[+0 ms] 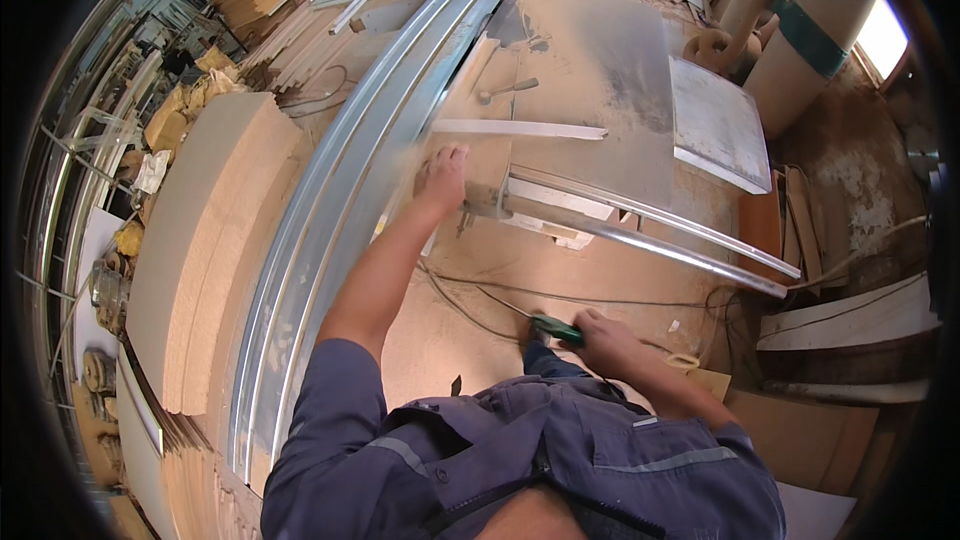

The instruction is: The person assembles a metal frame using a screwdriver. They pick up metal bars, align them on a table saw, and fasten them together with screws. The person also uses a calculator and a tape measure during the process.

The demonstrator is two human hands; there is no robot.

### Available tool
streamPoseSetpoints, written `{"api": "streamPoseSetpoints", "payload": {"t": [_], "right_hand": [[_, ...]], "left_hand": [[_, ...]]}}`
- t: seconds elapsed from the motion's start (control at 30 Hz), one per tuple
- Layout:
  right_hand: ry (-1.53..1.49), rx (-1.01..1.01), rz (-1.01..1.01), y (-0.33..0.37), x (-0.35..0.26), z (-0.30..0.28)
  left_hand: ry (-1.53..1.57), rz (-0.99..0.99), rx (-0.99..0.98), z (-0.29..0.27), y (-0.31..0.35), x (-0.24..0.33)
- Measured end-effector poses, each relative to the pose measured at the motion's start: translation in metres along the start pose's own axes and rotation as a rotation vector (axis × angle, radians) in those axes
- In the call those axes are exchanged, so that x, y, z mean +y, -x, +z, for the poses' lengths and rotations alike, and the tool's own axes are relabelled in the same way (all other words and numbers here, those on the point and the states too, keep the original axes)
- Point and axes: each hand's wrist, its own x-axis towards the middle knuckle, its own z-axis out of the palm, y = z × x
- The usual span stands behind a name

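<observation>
Lower centre: my right fingers (592, 321) closed round green-handled tool (556, 328), likely for control. Centre: my left fingers (455, 153) half-curled beside metal rails (330, 185); hold unclear.

Dusty table (605, 65) — white strip (520, 129) atop

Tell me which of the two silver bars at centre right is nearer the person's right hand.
The lower silver bar: it runs between the right hand, closed around a green-handled tool, and the upper bar, which lies farther from that hand.
</observation>
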Motion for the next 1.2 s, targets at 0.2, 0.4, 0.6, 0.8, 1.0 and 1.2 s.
{"api": "streamPoseSetpoints", "payload": {"t": [0.2,0.4,0.6,0.8,1.0,1.2], "right_hand": [[0.058,0.058,0.002,-0.083,-0.003,-0.044],[0.086,-0.021,0.012,-0.108,0.024,-0.091],[0.034,0.133,0.147,-0.142,0.038,-0.119],[-0.068,0.154,0.186,-0.190,0.003,-0.128],[-0.012,0.007,0.121,-0.239,-0.033,-0.123],[0.105,-0.209,-0.167,-0.245,-0.044,-0.082]], "left_hand": [[-0.247,0.015,-0.120,0.060,-0.071,-0.037],[-0.286,0.047,-0.216,0.060,-0.107,-0.035],[-0.135,-0.069,-0.248,0.058,-0.096,-0.041],[0.162,-0.350,0.160,0.034,0.005,-0.116],[0.600,-0.885,0.288,-0.009,0.153,-0.150],[1.024,-1.141,0.494,-0.009,0.264,-0.154]]}}
